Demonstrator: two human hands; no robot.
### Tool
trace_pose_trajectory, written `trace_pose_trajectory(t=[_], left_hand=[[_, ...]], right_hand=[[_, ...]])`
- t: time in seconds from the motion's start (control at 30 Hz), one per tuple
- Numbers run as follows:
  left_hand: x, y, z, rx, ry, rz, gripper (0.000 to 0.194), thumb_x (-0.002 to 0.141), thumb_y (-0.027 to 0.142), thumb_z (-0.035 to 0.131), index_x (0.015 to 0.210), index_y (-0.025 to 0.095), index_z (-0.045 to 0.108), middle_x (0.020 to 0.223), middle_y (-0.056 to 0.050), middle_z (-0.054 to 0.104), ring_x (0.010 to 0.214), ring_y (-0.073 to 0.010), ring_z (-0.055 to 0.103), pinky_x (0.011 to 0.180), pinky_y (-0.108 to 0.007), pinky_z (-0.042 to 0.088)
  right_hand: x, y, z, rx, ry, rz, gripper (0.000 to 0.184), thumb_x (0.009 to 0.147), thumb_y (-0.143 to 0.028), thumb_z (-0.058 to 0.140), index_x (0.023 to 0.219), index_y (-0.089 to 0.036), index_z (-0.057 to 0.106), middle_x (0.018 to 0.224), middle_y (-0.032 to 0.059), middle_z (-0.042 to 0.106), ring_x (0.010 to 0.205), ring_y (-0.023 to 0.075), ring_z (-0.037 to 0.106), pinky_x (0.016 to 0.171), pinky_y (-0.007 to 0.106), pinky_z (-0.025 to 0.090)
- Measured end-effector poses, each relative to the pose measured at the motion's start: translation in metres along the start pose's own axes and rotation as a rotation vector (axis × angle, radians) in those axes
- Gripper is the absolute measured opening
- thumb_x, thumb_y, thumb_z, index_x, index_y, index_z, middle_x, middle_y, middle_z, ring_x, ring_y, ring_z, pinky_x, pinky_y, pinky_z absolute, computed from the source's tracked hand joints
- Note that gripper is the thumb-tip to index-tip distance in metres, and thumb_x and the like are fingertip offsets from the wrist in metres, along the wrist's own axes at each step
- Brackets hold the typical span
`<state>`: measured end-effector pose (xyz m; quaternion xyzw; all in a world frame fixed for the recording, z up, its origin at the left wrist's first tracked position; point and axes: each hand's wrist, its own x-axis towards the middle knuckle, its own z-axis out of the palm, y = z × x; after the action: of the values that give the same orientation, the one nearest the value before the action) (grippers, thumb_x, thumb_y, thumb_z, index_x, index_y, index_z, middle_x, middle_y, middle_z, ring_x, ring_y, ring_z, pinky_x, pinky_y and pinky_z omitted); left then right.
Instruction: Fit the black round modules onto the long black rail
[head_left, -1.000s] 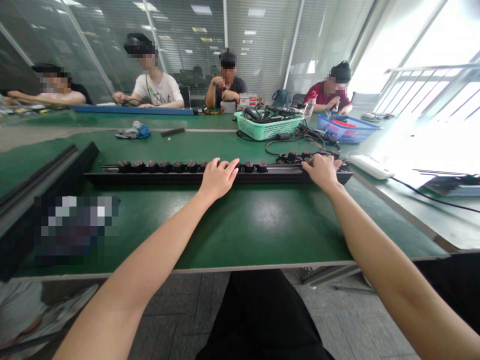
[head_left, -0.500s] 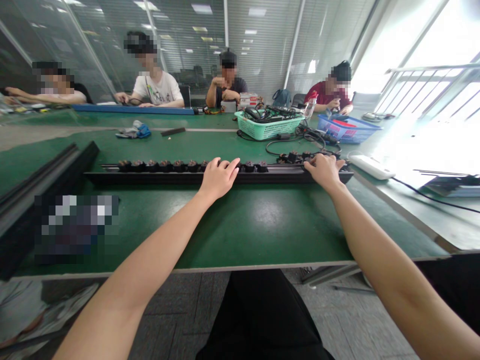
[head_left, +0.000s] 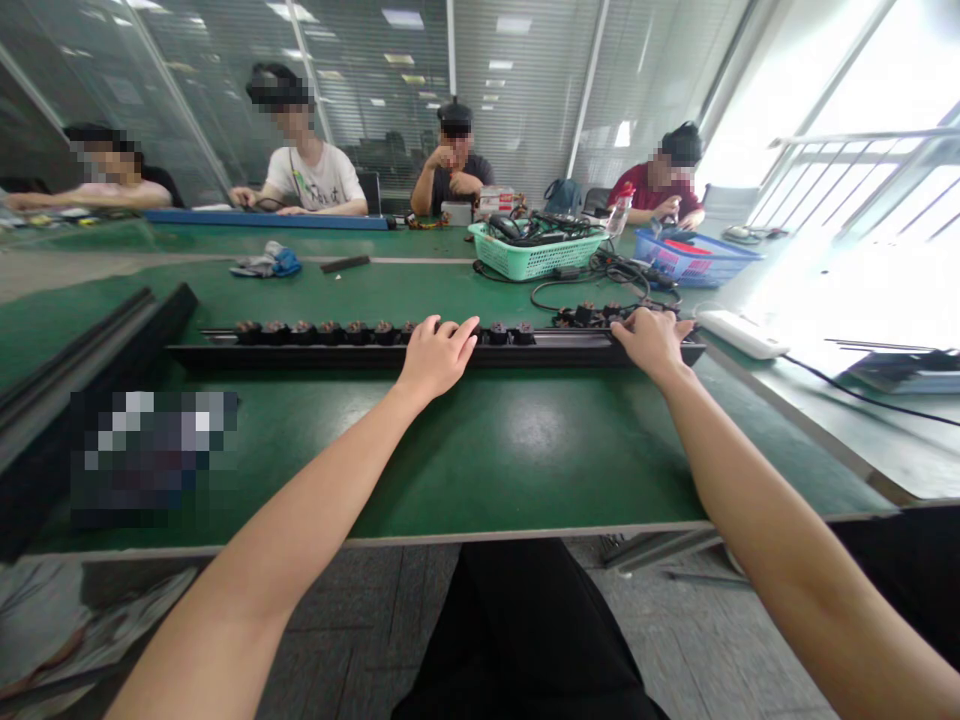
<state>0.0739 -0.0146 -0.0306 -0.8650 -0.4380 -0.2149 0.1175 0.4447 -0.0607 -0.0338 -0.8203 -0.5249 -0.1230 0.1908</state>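
A long black metal rail [head_left: 330,357] lies crosswise on the green table, with a row of black round sockets [head_left: 330,331] seated along it. My left hand [head_left: 439,355] rests over the middle of this row, its fingers spread and partly covering the sockets. At the rail's right end is my right hand [head_left: 652,342], bent downward with the thumb on the left. Its curled fingertips are hidden, so what they grip cannot be made out. Several loose black sockets [head_left: 587,314] lie just behind the rail, left of that hand.
More black rails [head_left: 105,390] lie at the left. Behind are a green basket [head_left: 525,262] of cables, a blue basket [head_left: 697,265], gloves [head_left: 266,262] and a short dark strip [head_left: 345,264]. A white power strip [head_left: 742,333] sits right. Several people work across the table.
Both my hands stay practically where they were, on the rail. Across the table, the person in the middle has shifted their hands slightly.
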Motion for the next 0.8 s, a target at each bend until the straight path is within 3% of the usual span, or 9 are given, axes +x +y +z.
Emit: trace_pose_trajectory(t=[0.8], left_hand=[[0.0004,-0.0016,0.0025,-0.017,0.018,0.004,0.053,0.113,0.040,0.032,0.158,0.025,0.055,0.140,-0.012,0.073,0.141,-0.0361,0.052,0.119,-0.055,0.041]], right_hand=[[0.0012,0.0033,-0.0012,-0.007,0.010,0.011,0.044,0.099,-0.043,0.045,0.106,-0.013,0.077,0.108,0.0235,0.070,0.117,0.0417,0.049,0.103,0.062,0.033]])
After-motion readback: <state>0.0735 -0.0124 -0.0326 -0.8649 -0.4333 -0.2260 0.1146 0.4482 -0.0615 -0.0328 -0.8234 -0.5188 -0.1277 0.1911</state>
